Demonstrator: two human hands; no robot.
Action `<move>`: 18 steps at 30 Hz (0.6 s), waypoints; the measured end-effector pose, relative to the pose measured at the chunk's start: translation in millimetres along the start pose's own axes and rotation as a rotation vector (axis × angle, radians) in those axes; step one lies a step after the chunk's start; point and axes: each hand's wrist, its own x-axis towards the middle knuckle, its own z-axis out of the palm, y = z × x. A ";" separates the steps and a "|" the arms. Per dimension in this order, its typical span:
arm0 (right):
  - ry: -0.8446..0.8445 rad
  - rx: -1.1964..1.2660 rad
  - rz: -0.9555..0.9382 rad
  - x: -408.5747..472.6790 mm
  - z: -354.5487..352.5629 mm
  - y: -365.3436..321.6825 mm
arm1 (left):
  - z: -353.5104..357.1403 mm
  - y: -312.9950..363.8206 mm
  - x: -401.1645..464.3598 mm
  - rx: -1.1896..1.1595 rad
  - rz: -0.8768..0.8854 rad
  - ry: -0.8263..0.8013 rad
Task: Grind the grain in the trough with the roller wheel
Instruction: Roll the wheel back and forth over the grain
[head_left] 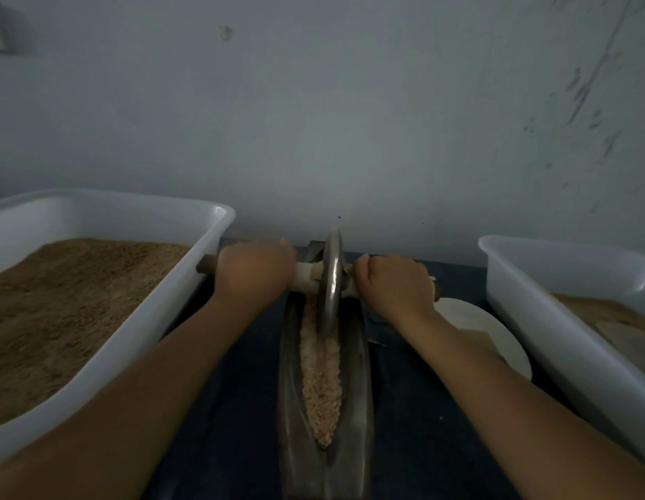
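Gripping the axle point(304, 273), both hands' fingers point(364, 270) curl fully closed.

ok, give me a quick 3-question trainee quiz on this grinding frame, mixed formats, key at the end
1. True or false: both the left hand and the right hand grip the axle handle, one on each side of the roller wheel.
2. Where does the wheel stand in the trough?
A. at the near tip
B. towards the far end
C. lifted clear beside it
3. Fill in: the white plate lies between the trough and the ____ tub.

Key: 1 true; 2 B; 3 right
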 end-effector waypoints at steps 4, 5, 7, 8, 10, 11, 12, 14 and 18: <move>-0.017 -0.013 -0.052 -9.5 -3.1 -1.2 | 4.3 -0.7 -7.1 -0.073 0.038 -0.033; -0.016 -0.037 -0.075 -15.0 -5.3 -1.7 | -1.9 -1.4 -14.8 -0.064 0.051 -0.082; 0.034 -0.048 -0.072 -28.1 -13.3 -5.4 | -13.3 -0.5 -29.2 -0.058 0.083 -0.071; 0.065 -0.024 -0.054 -35.1 -17.8 -7.3 | -15.3 -0.7 -35.5 -0.087 0.088 0.002; 0.081 0.027 -0.047 -48.7 -26.9 -9.9 | -20.7 0.2 -47.3 -0.094 0.110 -0.004; 0.061 0.047 -0.051 -54.9 -31.6 -10.4 | -27.3 0.9 -51.2 -0.097 0.128 -0.034; 0.033 0.067 -0.055 -61.2 -35.9 -10.5 | -30.2 1.0 -55.4 -0.100 0.148 -0.035; -0.016 0.084 -0.066 -72.2 -45.1 -11.0 | -36.3 0.6 -61.9 -0.129 0.149 0.016; -0.039 0.102 -0.067 -81.4 -55.0 -12.6 | -40.7 0.5 -67.9 -0.231 0.137 0.040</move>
